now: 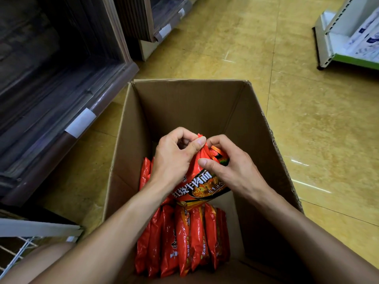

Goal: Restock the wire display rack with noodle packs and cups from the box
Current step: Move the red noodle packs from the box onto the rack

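Left hand (174,158), right hand (231,169) both pinching noodle pack (205,182) seam between your fingertips (200,143). Yank hard, slick wrapper could slip, drop below fingers into box (194,107).

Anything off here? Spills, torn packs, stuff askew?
Nothing spilled or visibly torn. The left hand and right hand pinch the top of one noodle pack, held tilted above the row of packs standing on edge in the box. Only oddity: the right rim looks ragged.
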The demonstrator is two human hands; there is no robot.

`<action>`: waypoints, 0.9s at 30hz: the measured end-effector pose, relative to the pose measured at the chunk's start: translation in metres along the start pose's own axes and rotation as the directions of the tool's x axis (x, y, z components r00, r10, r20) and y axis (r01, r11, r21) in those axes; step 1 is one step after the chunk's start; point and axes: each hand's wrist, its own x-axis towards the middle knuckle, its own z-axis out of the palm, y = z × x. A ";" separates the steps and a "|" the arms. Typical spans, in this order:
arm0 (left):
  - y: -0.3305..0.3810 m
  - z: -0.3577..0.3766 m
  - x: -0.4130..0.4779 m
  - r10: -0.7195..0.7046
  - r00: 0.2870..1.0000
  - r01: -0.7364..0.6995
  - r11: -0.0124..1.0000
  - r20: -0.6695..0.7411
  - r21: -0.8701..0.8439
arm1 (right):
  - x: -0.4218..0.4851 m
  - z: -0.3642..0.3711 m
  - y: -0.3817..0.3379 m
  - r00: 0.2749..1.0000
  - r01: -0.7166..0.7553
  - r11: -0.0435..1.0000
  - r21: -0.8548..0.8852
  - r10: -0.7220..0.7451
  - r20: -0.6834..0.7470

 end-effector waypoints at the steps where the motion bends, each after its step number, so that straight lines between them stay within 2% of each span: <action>1: 0.001 0.000 -0.001 0.009 1.000 -0.009 1.000 0.012 -0.001 | 0.000 0.000 0.000 1.000 0.001 1.000 0.026 -0.002 0.006; 5: 0.004 0.000 -0.001 0.048 0.996 -0.048 0.999 0.074 -0.003 | 0.002 0.000 -0.004 0.998 0.004 0.991 0.133 0.005 -0.066; 9: 0.004 -0.005 0.007 0.072 0.989 -0.078 0.996 0.132 0.039 | 0.007 -0.002 -0.003 0.986 -0.047 0.983 0.177 0.075 -0.151; 14: -0.009 -0.026 0.024 -0.022 0.989 -0.033 0.934 0.148 0.356 | 0.010 -0.014 0.001 0.954 -0.141 0.964 0.226 0.193 -0.230; 16: -0.014 -0.035 0.029 -0.073 0.991 0.025 0.922 0.110 0.385 | 0.011 -0.018 0.004 0.936 -0.164 0.950 0.266 0.235 -0.262; 17: -0.014 -0.038 0.031 -0.094 0.991 0.055 0.936 0.095 0.349 | 0.012 -0.020 0.005 0.924 -0.173 0.939 0.298 0.259 -0.280; 19: -0.009 -0.041 0.029 -0.163 0.980 0.147 0.979 0.113 0.141 | 0.015 -0.023 0.005 0.901 -0.184 0.906 0.382 0.310 -0.302; 22: 0.006 -0.036 0.023 -0.283 0.924 0.332 0.927 0.255 -0.173 | 0.018 -0.022 0.002 0.871 -0.207 0.813 0.544 0.406 -0.276; 24: 0.012 -0.033 0.021 -0.276 0.902 0.371 0.888 0.333 -0.270 | 0.019 -0.020 0.000 0.849 -0.228 0.740 0.633 0.469 -0.243; 27: 0.009 -0.032 0.019 -0.247 0.872 0.393 0.869 0.423 -0.301 | 0.021 -0.019 0.001 0.811 -0.256 0.636 0.728 0.551 -0.197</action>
